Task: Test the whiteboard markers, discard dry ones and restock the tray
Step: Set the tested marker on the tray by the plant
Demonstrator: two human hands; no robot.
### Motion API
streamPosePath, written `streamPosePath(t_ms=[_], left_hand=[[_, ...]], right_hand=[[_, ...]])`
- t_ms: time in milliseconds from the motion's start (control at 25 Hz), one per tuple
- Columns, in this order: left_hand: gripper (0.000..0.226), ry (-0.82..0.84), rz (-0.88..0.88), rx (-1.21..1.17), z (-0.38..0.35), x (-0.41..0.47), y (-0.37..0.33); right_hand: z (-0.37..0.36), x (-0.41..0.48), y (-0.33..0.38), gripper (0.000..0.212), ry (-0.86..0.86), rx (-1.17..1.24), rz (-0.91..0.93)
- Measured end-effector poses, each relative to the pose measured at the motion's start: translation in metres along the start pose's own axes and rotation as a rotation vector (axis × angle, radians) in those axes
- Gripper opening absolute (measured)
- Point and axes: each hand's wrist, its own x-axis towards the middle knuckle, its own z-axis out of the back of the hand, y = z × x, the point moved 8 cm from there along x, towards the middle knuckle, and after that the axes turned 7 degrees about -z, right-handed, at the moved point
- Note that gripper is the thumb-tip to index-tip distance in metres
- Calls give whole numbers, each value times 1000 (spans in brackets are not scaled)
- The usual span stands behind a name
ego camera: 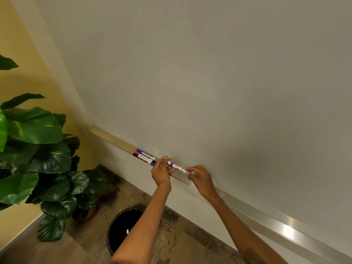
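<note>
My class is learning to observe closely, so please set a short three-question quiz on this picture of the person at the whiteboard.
1. True or false: the left hand and the right hand both hold one marker close to the tray.
2. What stands on the floor below the left arm? A) a bin B) a chair C) a ladder
3. Fill in: the spare markers lying in the tray have blue, red and ____ caps.

Key: 1 true; 2 A; 3 black.
</note>
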Motion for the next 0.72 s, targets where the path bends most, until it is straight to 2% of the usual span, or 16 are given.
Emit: streamPosePath(t_ms=[160,360,520,720], left_hand=[[21,-59,40,88,24,31,12],[28,-88,82,145,29,64,23],[27,-47,139,176,30,86,32],[34,57,195,404,53,98,42]], right_hand=[[-31,17,-20,22,90,-89,-49],[-51,48,-34,19,32,-216,-81],[-57,70,-46,18,-62,-246,-98],[-79,99,-52,23,-106,-439,-93]])
